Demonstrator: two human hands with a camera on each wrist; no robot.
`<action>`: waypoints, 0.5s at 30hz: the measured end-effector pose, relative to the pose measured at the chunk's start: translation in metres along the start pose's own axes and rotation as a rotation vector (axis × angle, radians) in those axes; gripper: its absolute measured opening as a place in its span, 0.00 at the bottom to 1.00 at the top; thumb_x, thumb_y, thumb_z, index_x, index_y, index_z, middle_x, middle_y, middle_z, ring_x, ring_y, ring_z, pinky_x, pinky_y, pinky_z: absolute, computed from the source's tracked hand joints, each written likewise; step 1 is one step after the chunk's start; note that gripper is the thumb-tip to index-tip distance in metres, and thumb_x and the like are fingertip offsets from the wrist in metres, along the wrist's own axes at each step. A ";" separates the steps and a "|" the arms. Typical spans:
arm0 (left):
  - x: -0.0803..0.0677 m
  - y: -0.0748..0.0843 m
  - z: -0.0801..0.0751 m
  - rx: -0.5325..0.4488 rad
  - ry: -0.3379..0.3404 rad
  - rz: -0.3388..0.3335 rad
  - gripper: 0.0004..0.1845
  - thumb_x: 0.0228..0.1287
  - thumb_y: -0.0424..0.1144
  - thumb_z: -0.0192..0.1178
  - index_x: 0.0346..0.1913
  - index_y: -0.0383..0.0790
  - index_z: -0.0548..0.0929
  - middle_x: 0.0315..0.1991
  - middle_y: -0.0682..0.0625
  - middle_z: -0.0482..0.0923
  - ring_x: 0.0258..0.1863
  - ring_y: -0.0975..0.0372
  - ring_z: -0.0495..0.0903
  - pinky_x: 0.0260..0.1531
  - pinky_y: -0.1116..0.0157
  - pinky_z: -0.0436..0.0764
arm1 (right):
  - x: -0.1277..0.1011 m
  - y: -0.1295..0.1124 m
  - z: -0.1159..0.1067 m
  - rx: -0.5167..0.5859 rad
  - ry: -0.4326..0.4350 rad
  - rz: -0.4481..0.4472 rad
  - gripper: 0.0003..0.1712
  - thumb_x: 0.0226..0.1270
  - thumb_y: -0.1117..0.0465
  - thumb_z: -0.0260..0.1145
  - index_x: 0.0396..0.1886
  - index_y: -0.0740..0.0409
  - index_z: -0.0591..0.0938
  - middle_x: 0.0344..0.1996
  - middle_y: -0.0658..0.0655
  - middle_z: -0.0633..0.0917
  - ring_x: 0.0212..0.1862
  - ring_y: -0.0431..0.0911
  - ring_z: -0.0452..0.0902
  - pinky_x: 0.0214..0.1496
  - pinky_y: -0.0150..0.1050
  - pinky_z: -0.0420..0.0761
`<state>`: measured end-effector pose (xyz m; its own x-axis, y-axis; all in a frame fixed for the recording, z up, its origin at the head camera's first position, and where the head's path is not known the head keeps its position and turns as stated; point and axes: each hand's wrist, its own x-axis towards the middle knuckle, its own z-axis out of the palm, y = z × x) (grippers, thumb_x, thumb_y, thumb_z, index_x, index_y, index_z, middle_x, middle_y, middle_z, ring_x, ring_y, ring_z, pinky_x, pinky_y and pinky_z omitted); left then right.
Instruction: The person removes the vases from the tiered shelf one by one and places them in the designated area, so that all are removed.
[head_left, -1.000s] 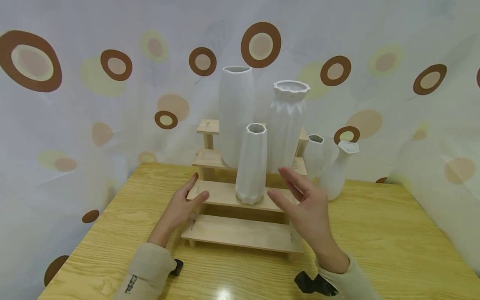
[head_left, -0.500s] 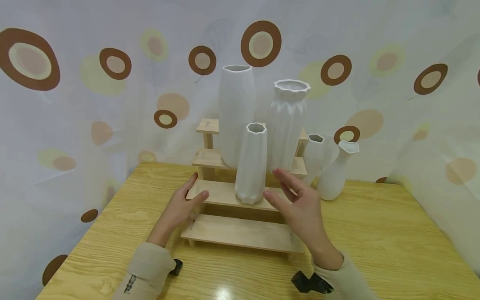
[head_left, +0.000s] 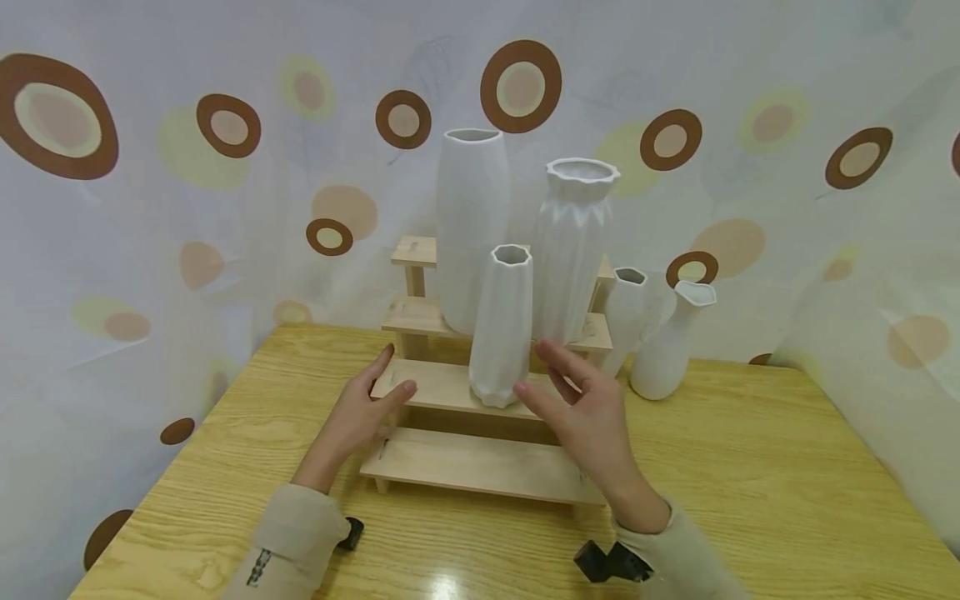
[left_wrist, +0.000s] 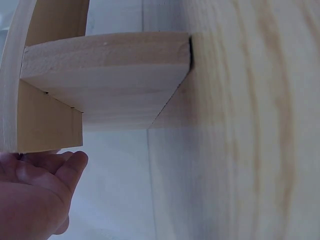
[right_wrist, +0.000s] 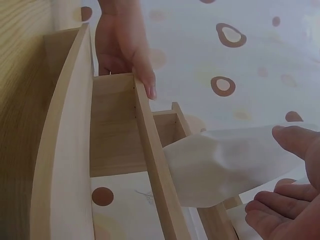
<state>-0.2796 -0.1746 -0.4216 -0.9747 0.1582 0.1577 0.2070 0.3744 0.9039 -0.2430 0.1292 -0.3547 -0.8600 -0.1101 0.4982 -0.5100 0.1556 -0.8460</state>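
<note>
Faceted vase (head_left: 501, 325) stands upright on second step of wooden stepped shelf (head_left: 480, 462), long axis vertical, mouth up. Since one second ago: right hand (head_left: 588, 412) moved left toward vase; thumb now just beside vase base, contact not discernible. Right fingers spread, relaxed, gripping nothing. Left hand (head_left: 360, 412) unchanged, straight fingers resting against shelf's left end. Vase white, matte, angular facets, polygonal rim, narrowing slightly toward top. Shelf sits on counter (head_left: 750, 483).
</note>
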 end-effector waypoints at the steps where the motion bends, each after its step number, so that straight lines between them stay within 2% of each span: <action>1: 0.000 0.000 0.000 0.000 -0.001 0.001 0.46 0.70 0.57 0.59 0.79 0.42 0.49 0.78 0.50 0.45 0.77 0.53 0.43 0.71 0.48 0.51 | 0.000 0.001 0.001 0.003 0.000 0.002 0.32 0.57 0.66 0.77 0.62 0.68 0.78 0.59 0.59 0.80 0.62 0.48 0.74 0.61 0.41 0.73; 15: 0.001 0.000 0.000 0.010 0.002 -0.008 0.46 0.69 0.58 0.58 0.79 0.42 0.49 0.78 0.49 0.45 0.76 0.52 0.43 0.71 0.47 0.51 | 0.003 0.013 0.009 0.055 -0.021 0.028 0.33 0.54 0.67 0.78 0.61 0.64 0.79 0.58 0.57 0.81 0.60 0.48 0.75 0.61 0.41 0.74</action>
<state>-0.2802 -0.1743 -0.4221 -0.9764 0.1536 0.1515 0.2004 0.3848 0.9010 -0.2521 0.1217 -0.3659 -0.8734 -0.1270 0.4702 -0.4832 0.1048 -0.8692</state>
